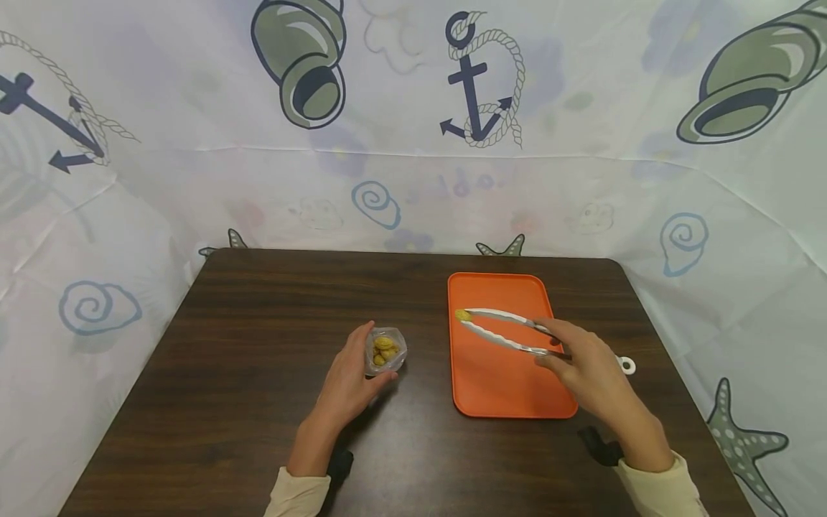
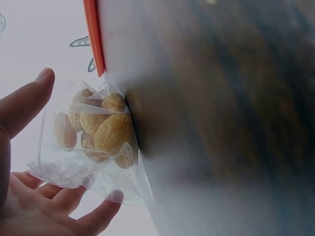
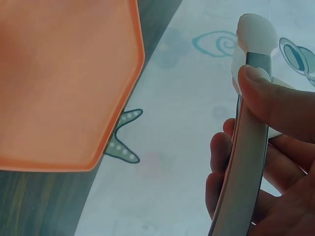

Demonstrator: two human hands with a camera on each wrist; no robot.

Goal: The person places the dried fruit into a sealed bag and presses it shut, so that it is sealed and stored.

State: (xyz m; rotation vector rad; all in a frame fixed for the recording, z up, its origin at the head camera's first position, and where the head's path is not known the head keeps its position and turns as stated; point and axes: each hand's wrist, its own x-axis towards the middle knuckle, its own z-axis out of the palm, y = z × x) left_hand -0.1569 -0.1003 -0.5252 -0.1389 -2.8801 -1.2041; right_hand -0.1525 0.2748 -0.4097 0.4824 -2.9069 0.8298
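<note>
In the head view my left hand [image 1: 347, 379] curls round a small clear plastic bag [image 1: 372, 371] standing upright on the table. Several rough, yellowish-brown, nut-like pieces [image 2: 112, 133] fill its lower part; their exact kind I cannot tell. Up close, the fingers touch one side of the bag while the thumb stands at the other. My right hand [image 1: 589, 370] grips metal tongs [image 1: 494, 339] with white tips, thumb on one arm and fingers on the other. A single yellowish piece [image 1: 463, 314] sits between the tips, above the left edge of an orange tray [image 1: 504, 388].
Both things rest on a dark wood-grain table [image 1: 245, 373], the tray to the right of the bag. A white cloth [image 1: 413, 201] printed with shells, anchors and starfish hangs behind and at the sides. Dark bands circle both wrists.
</note>
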